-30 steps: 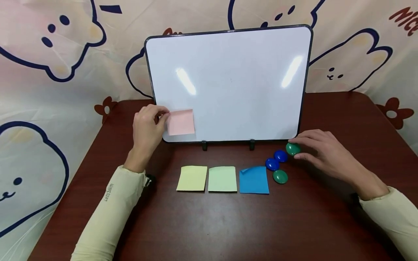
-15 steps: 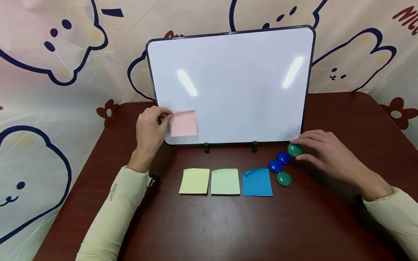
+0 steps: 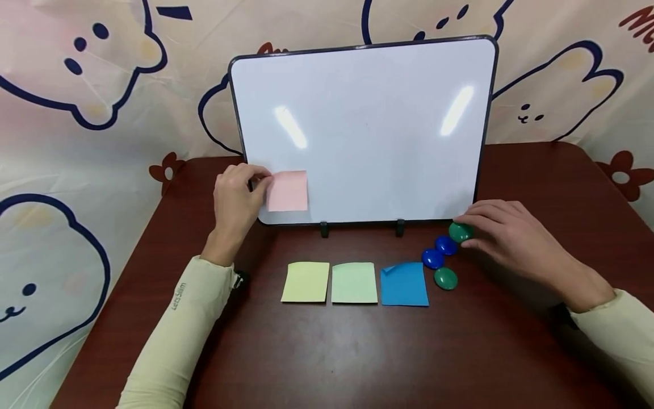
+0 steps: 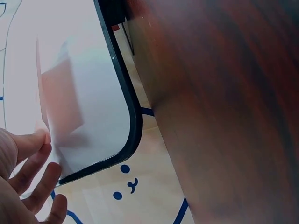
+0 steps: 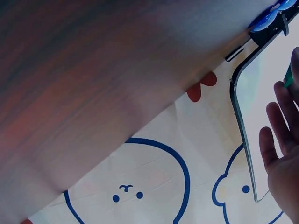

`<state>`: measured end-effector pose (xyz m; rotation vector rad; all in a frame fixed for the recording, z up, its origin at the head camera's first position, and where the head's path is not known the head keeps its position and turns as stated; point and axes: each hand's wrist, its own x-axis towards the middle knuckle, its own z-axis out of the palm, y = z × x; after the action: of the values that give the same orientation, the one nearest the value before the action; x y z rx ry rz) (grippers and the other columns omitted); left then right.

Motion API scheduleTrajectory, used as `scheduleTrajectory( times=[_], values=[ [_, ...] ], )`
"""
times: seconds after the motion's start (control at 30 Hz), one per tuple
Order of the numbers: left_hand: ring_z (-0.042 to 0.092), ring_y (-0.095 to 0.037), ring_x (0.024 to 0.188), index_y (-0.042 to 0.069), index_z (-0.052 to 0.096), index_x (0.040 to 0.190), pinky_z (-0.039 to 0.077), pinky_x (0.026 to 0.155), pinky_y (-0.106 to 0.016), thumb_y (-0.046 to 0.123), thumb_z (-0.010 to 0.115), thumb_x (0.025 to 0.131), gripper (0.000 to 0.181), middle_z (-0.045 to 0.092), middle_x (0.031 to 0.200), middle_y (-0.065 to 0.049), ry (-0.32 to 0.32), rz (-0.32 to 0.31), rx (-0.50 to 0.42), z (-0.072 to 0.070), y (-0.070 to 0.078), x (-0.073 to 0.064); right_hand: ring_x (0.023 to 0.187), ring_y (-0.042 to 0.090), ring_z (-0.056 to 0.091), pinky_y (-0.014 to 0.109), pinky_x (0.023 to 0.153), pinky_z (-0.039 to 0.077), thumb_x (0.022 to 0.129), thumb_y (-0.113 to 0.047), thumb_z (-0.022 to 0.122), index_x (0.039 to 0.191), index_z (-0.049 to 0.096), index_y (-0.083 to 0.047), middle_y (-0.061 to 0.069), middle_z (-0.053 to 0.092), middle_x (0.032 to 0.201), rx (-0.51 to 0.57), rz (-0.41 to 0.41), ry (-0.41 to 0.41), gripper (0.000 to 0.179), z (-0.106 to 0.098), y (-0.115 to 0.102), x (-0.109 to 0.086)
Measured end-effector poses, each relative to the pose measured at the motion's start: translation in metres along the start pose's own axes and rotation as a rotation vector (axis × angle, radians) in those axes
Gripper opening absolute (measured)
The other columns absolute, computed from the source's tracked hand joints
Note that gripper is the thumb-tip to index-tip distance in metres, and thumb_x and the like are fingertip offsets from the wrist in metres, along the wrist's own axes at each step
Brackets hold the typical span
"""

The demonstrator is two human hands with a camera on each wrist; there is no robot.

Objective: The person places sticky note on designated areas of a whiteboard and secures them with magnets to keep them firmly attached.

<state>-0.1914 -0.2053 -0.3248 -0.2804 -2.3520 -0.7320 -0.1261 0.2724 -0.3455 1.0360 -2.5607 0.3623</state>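
Observation:
My left hand pinches the left edge of a pink sticky note in front of the lower left of the whiteboard. In the left wrist view the note shows nearly edge-on, with its pinkish reflection on the board. With thumb and fingertips my right hand holds a round green magnet beside the board's lower right corner. Only a sliver of that green magnet shows in the right wrist view. Close by on the table lie two blue magnets and a second green magnet.
A yellow note, a pale green note and a blue note with a folded corner lie in a row on the brown table. Black feet support the board. A patterned cloth hangs behind.
Both hands keep their holds on the pink note and the green magnet. The whole head view shifts slightly; otherwise little moves.

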Motion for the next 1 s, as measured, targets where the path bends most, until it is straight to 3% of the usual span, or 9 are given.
scheduleTrajectory(
  times=[0.13,0.27,0.43,0.6,0.7,0.8,0.83,0.93,1.0],
  values=[
    [0.058,-0.030,0.081,0.004,0.077,0.094,0.035,0.071,-0.039,0.013,0.077,0.087,0.011,0.073,0.089,-0.015,-0.006,0.001,0.005,0.002,0.000,0.000,0.115,0.028,0.056,0.046,0.093,0.039,0.089,-0.044,0.071,0.120,0.069,-0.010,0.010,0.068,0.115,-0.003,-0.036,0.014,0.046,0.000,-0.001,0.001],
    [0.053,-0.029,0.079,0.004,0.077,0.095,0.032,0.070,-0.037,0.014,0.076,0.088,0.012,0.074,0.089,-0.015,-0.003,0.003,0.012,0.004,0.000,0.002,0.114,0.028,0.056,0.044,0.092,0.038,0.099,-0.065,0.036,0.118,0.070,-0.009,0.009,0.068,0.114,-0.004,-0.060,0.061,0.068,0.000,-0.002,0.007],
    [0.051,-0.030,0.080,0.003,0.078,0.094,0.033,0.072,-0.039,0.013,0.077,0.087,0.012,0.074,0.090,-0.016,0.005,-0.003,0.023,0.004,0.000,0.002,0.113,0.027,0.057,0.042,0.092,0.037,0.100,-0.063,0.037,0.119,0.070,-0.009,0.008,0.068,0.113,0.010,-0.094,0.100,0.066,0.000,-0.002,0.014],
    [0.052,-0.031,0.083,0.002,0.077,0.095,0.036,0.075,-0.040,0.015,0.077,0.087,0.015,0.073,0.094,-0.016,0.001,-0.021,0.019,0.003,0.000,0.001,0.113,0.026,0.056,0.042,0.093,0.037,0.100,-0.062,0.039,0.121,0.069,-0.010,0.007,0.068,0.114,0.036,-0.100,0.086,0.064,0.002,-0.003,0.017],
    [0.053,-0.030,0.083,0.002,0.077,0.096,0.036,0.075,-0.040,0.015,0.077,0.087,0.015,0.073,0.095,-0.016,-0.006,-0.026,0.016,0.004,0.000,-0.001,0.114,0.026,0.056,0.042,0.093,0.037,0.094,-0.046,0.064,0.123,0.069,-0.011,0.008,0.068,0.115,0.051,-0.104,0.067,0.046,0.002,-0.004,0.019],
    [0.054,-0.030,0.082,0.003,0.077,0.096,0.036,0.074,-0.039,0.015,0.077,0.088,0.015,0.074,0.094,-0.016,-0.011,-0.025,0.020,0.005,-0.001,-0.001,0.114,0.027,0.056,0.043,0.093,0.037,0.093,-0.046,0.065,0.122,0.069,-0.010,0.009,0.068,0.115,0.054,-0.113,0.072,0.046,0.002,-0.007,0.023],
    [0.054,-0.030,0.082,0.003,0.077,0.097,0.036,0.074,-0.039,0.015,0.076,0.088,0.015,0.074,0.094,-0.016,-0.012,-0.025,0.019,0.005,-0.001,-0.001,0.114,0.027,0.056,0.043,0.092,0.038,0.094,-0.047,0.064,0.122,0.069,-0.010,0.009,0.068,0.115,0.052,-0.114,0.076,0.047,0.001,-0.009,0.025],
    [0.055,-0.030,0.081,0.003,0.077,0.097,0.036,0.074,-0.039,0.016,0.076,0.088,0.016,0.074,0.093,-0.016,-0.009,-0.025,0.019,0.004,-0.001,0.001,0.113,0.027,0.056,0.043,0.092,0.038,0.100,-0.062,0.039,0.120,0.069,-0.010,0.008,0.068,0.115,0.045,-0.117,0.097,0.064,0.000,-0.012,0.033],
    [0.055,-0.030,0.081,0.003,0.077,0.098,0.037,0.075,-0.039,0.017,0.076,0.089,0.017,0.074,0.094,-0.016,-0.009,-0.032,0.019,0.003,-0.001,0.001,0.114,0.026,0.056,0.043,0.093,0.038,0.099,-0.063,0.039,0.120,0.069,-0.010,0.008,0.068,0.116,0.045,-0.119,0.101,0.064,-0.002,-0.014,0.038]
  ],
)
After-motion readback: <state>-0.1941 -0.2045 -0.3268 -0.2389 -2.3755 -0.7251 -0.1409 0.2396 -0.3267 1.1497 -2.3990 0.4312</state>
